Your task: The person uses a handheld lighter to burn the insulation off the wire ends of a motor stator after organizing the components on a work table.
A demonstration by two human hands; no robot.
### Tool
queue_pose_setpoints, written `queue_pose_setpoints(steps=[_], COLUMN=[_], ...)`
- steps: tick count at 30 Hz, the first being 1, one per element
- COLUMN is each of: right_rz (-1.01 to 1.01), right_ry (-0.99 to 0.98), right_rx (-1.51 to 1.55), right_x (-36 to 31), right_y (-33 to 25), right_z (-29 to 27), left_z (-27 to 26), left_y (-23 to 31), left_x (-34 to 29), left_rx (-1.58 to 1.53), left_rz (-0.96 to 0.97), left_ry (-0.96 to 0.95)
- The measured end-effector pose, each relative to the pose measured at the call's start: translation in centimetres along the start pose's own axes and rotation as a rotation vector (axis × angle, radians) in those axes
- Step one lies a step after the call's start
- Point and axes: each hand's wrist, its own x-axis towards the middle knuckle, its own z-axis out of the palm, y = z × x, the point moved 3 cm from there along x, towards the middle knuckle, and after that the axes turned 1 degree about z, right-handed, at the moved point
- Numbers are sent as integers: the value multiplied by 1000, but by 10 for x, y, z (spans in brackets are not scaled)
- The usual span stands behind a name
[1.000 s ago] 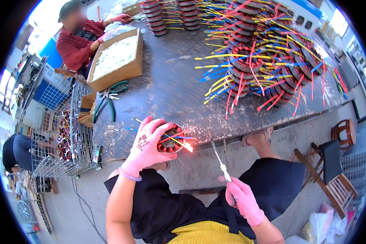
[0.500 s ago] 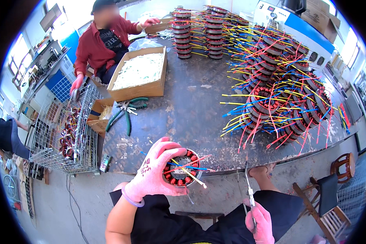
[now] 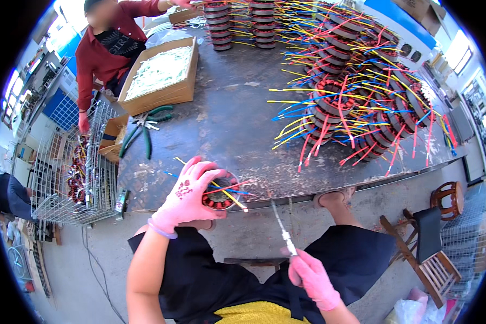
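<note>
My left hand [image 3: 182,195], in a pink glove, is closed round a stator [image 3: 217,203], a ring with red copper windings. It is held at the table's front edge, and red, blue and yellow lead wires cross its face. Lower and to the right, my right hand [image 3: 312,278], also gloved in pink, grips a thin rod-shaped tool [image 3: 287,237] with a white middle part. The tool's narrow end points up toward the table edge, apart from the stator. Its exact kind cannot be made out. My left fingers cover part of the ring.
Stacked stators [image 3: 335,100] with splayed wires fill the table's right side. A cardboard box [image 3: 178,89] of pale pieces and green-handled pliers [image 3: 146,127] lie left. Beyond, a person in red [image 3: 110,43] reaches into a wire basket [image 3: 100,183]. A wooden chair [image 3: 424,254] stands right.
The whole view has shifted, moving the table up and left in the picture. My right hand and its tool are closer to the stator. The other person's hand has lowered into the basket.
</note>
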Motion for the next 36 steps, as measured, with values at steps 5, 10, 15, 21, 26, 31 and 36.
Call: queue_pose_setpoints(steps=[5,10,15,21,26,31,36], right_rz=[-12,-6,-22,-4,1,7,-6], right_ry=[-55,-76,-90,-90,-105,-112,-113], right_rx=[-58,-97,-114,-139,-5,20,-19], right_x=[6,9,11,13,14,13,16], right_y=[5,5,7,7,11,6,12], right_z=[2,7,11,13,16,16,13], left_z=[0,-1,0,0,-2,1,0], left_y=[-1,2,0,-1,3,3,2], left_x=[4,3,2,1,3,2,3], left_rx=[43,96,76,53,47,56,59], left_rz=[30,-1,-1,11,4,6,6], left_ry=[-45,-23,-30,-25,-18,-3,-22])
